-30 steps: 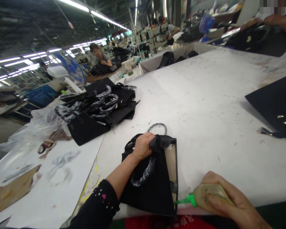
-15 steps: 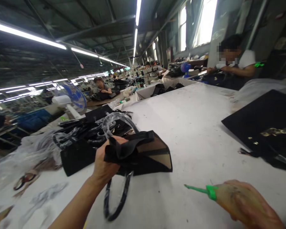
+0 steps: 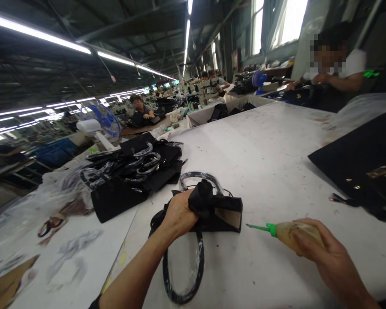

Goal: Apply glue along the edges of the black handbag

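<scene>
A black handbag (image 3: 209,223) with plastic-wrapped loop handles lies across the white table, its tan inside showing at the right end. My left hand (image 3: 182,210) is closed around gathered black fabric at the bag's top. One wrapped handle (image 3: 183,296) hangs toward me; the other arches beyond the hand. In my right hand (image 3: 321,244) is a squeeze bottle (image 3: 297,237) of yellowish liquid with a long green nozzle. The nozzle tip points left, just short of the bag's right end and not touching it.
More black bags with wrapped handles (image 3: 138,167) are heaped on the left, beside clear plastic sheeting (image 3: 48,193). A large black panel with metal fittings (image 3: 360,167) lies at right. Two blue fans (image 3: 106,120) and co-workers are farther back; one person (image 3: 334,73) sits at the far right.
My left hand has moved the bag right and slightly down, away from the heap, and its right end has turned. The bottle's nozzle is now closer to the bag. The view has shifted a little.
</scene>
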{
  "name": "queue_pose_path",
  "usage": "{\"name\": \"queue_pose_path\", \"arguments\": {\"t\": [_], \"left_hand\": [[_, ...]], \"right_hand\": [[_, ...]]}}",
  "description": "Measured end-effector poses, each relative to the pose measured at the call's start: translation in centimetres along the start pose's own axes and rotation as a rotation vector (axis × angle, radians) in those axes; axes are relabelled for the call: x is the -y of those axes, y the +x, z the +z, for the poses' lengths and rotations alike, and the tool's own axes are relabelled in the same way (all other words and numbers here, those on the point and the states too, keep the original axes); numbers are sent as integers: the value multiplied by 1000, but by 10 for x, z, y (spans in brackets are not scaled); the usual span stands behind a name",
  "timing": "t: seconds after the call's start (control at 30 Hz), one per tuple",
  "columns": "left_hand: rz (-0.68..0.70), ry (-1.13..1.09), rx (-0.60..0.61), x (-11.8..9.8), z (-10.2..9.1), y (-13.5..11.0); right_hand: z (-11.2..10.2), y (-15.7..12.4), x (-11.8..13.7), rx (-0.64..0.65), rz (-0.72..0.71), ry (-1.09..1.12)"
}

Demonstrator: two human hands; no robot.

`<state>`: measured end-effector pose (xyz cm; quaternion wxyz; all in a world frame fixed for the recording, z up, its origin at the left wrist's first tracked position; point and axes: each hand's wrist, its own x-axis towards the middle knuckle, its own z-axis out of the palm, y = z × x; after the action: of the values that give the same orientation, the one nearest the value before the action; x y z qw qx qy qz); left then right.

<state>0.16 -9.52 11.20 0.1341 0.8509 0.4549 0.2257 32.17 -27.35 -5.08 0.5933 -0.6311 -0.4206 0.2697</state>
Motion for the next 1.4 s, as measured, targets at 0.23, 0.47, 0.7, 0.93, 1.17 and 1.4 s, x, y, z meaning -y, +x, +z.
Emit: {"name": "queue_pose_path", "arguments": {"t": [0.23, 0.47, 0.7, 0.93, 1.17, 1.4], "left_hand": [[-140, -255, 54, 2, -2, -24], [-138, -367, 23, -3, -7, -28], [-161, -472, 51, -6, -7, -31], [-104, -530, 13, -1, -10, -37], [-90, -516, -52, -16, -22, -36], [-34, -326, -63, -5, -31, -53]], "right_hand": [[25, 28, -1, 154, -78, -103], [31, 36, 7, 370, -181, -86], [29, 38, -1, 340, -271, -56], [28, 41, -1, 362, -295, -27], [27, 34, -2, 347, -259, -44], [30, 19, 9, 382, -246, -49]]}}
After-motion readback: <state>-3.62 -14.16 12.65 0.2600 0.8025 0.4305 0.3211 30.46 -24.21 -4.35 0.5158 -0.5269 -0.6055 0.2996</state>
